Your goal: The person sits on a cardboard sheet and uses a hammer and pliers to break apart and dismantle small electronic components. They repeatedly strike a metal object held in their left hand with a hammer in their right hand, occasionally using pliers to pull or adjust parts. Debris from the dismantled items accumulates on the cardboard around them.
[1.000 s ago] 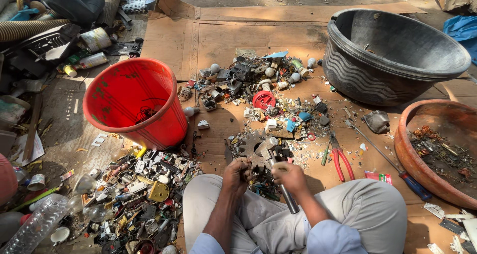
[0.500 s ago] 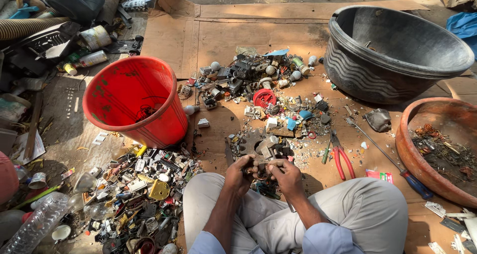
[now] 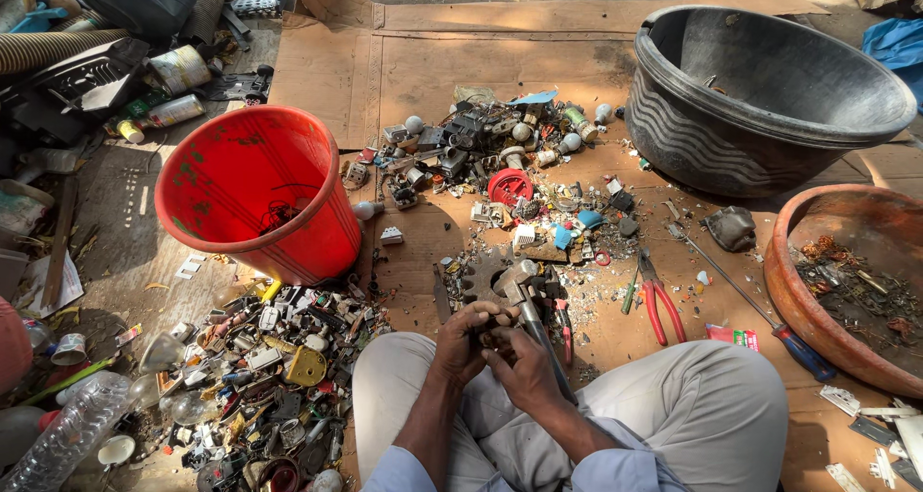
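Note:
I sit cross-legged on cardboard, looking down at my lap. My left hand (image 3: pixel 463 343) and my right hand (image 3: pixel 522 369) are pressed together just above my knees, both gripping a small dark scrap part (image 3: pixel 490 336) that is mostly hidden between the fingers. A hammer (image 3: pixel 527 304) lies right in front of my hands, its handle running back under my right hand. Beyond it spreads a pile of broken electrical scrap (image 3: pixel 500 165).
A red bucket (image 3: pixel 260 189) stands at the left, with sorted scrap (image 3: pixel 260 377) beside my left knee. A black tub (image 3: pixel 769 98) sits far right, a terracotta bowl (image 3: pixel 846 290) near right. Red-handled pliers (image 3: pixel 659 304) and a screwdriver (image 3: pixel 760 309) lie by my right knee.
My hands have drawn closer together over the small part and shifted slightly toward my lap. Everything on the ground stays where it was.

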